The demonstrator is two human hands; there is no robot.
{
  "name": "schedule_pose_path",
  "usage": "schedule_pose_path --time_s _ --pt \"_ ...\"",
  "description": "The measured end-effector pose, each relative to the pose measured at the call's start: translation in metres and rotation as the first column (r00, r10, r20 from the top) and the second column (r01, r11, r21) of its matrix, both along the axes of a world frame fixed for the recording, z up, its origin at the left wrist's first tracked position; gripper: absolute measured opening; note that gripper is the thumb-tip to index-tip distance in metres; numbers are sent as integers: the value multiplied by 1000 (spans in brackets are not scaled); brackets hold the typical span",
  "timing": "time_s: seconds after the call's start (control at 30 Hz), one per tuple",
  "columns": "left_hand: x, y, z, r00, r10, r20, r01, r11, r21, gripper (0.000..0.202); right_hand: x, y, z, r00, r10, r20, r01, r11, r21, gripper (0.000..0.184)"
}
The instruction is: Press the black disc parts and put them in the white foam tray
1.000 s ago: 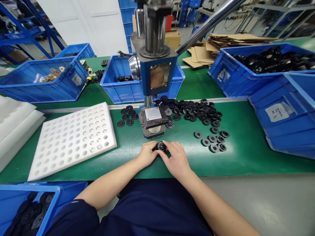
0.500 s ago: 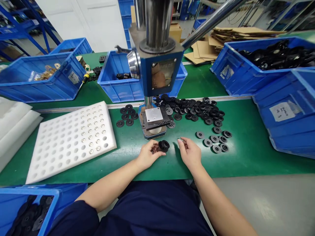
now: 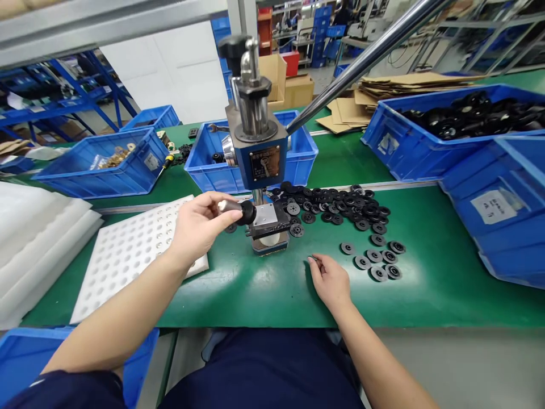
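Note:
Raised in front of the press (image 3: 264, 165), my left hand (image 3: 198, 227) is closed on a dark cylindrical shaft with a white tip and a black flanged wheel (image 3: 247, 212) on its far end. The wheel appears beside the silver plate (image 3: 264, 215) on the press base; I cannot tell whether they touch. My right hand (image 3: 331, 284) rests on the green table, fingers loosely bent and apart, with nothing visible in it. Several black flanged discs (image 3: 378, 261) lie to its right. Left of the press, the white foam tray (image 3: 123, 255) with round holes is partly covered by my left hand and forearm.
A heap of black discs (image 3: 336, 204) lies behind and right of the press. Blue bins stand at the left (image 3: 106, 170), behind the press (image 3: 298, 162) and at the right (image 3: 498, 216). The press lever (image 3: 366, 62) slants up to the right.
My left hand has risen forward and left from the table with the flanged part, whose shaft now shows. My right hand has stayed almost in place. The view has tilted up.

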State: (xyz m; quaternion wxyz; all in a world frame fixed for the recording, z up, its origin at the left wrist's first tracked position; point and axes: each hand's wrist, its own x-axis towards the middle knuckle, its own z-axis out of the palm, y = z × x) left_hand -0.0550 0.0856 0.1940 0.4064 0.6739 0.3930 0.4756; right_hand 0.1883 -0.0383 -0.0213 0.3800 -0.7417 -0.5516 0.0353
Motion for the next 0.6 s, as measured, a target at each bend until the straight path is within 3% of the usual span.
schedule_pose_path --time_s 0.2,0.4,0.5,0.6 --pt "31 27 -8 980 -53 -193 54 999 3 33 0 0 1 999 5 -43 -3 998 56 40" --pt "44 31 -15 965 -209 -155 192 974 -119 33 -1 2 10 981 27 -195 -13 997 73 47" --pt "44 29 -20 964 -222 -144 201 968 -147 34 2 7 44 938 37 -344 6 992 122 54" --pt "43 28 -23 965 -216 -146 198 972 -128 34 5 13 118 939 69 -336 33 956 291 53"
